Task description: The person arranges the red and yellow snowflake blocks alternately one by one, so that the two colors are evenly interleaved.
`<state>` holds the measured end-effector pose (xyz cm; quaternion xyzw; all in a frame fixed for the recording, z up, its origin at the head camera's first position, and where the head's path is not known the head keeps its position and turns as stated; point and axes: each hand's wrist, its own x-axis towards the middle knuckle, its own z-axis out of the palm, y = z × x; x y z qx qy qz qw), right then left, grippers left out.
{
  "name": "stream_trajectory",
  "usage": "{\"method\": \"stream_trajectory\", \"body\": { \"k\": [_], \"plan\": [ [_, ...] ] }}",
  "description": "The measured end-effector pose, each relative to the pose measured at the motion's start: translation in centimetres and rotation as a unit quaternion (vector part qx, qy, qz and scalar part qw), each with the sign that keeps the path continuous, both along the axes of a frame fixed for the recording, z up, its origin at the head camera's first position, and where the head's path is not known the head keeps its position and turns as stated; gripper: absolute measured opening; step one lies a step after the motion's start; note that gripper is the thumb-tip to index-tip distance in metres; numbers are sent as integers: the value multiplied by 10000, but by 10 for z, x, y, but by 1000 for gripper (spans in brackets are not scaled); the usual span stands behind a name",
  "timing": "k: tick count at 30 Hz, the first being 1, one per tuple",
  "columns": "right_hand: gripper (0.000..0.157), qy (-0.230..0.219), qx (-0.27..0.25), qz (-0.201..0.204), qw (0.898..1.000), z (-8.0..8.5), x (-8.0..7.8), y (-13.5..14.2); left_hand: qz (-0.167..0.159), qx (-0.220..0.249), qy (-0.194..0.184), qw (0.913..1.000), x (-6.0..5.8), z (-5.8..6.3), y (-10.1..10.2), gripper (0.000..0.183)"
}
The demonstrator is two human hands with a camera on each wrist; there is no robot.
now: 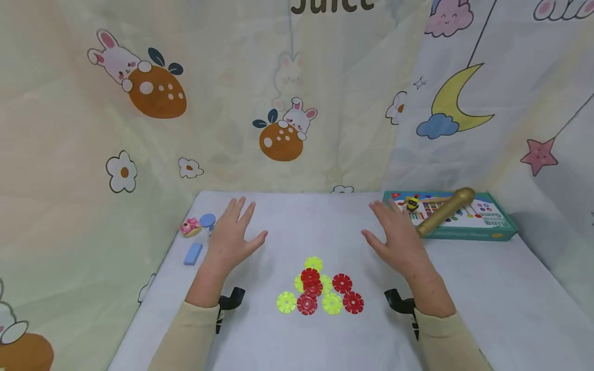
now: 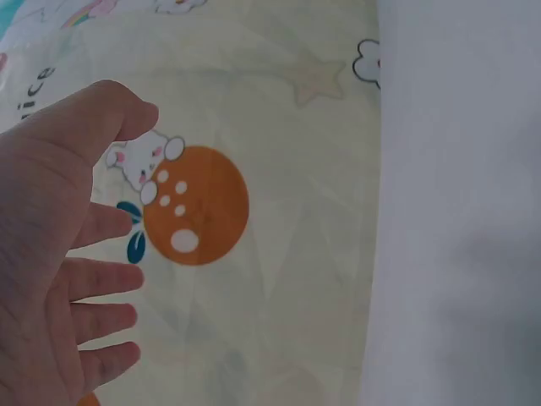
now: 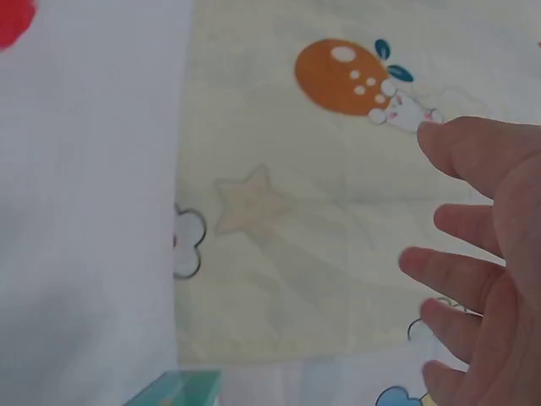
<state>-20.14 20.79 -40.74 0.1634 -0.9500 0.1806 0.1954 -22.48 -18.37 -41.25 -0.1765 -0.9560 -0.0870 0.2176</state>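
Observation:
Both hands are raised over the white table with fingers spread and nothing held. My left hand (image 1: pixel 232 239) is nearest to a blue round-topped item (image 1: pixel 207 221), which it partly hides in the head view. My right hand (image 1: pixel 396 237) hovers just left of a gold baton-like stick (image 1: pixel 446 211). Between the wrists lies a loose group of flat notched discs, some red (image 1: pixel 354 302) and some yellow-green (image 1: pixel 332 303), several overlapping. In the left wrist view the left hand (image 2: pixel 76 254) shows its thumb and fingers apart; the right hand (image 3: pixel 482 271) looks alike in the right wrist view.
At the left edge sit a pink figure on a tan base (image 1: pixel 190 227) and a blue block (image 1: pixel 193 254). A green-edged box (image 1: pixel 468 226) lies at the back right, with the gold stick and a small bee figure (image 1: pixel 411 204) on it. A printed cloth (image 1: pixel 223 103) hangs behind.

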Motion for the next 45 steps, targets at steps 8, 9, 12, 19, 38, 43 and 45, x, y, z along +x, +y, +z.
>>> {"method": "stream_trajectory", "body": {
  "k": [8, 9, 12, 19, 38, 43, 45],
  "plan": [
    [64, -1006, -791, 485, 9906, -6, 5, -33, -953, 992, -1309, 9818, 10, -25, 39, 66],
    [63, -1168, -869, 559, 9878, -9, 5, -38, -1042, 1109, -1513, 9767, 10, -28, 43, 64],
    [58, -1544, -1118, 808, 9783, -22, 1, -52, -1252, 1426, -2175, 9574, 9, -38, 53, 59],
    [42, -2682, -1683, 1385, 9384, -64, -5, -80, -1637, 1719, -3530, 9050, 11, -61, 69, 41],
    [40, -2894, -429, 877, 9522, -85, -5, -98, -1635, 895, -3495, 9182, 22, -82, 89, 41],
    [41, -2823, -442, 742, 9554, -87, -6, -97, -1709, 800, -3356, 9229, 21, -85, 89, 41],
    [44, -2801, -357, 830, 9557, -88, -6, -96, -1736, 781, -3348, 9229, 21, -84, 89, 41]
  ]
}}
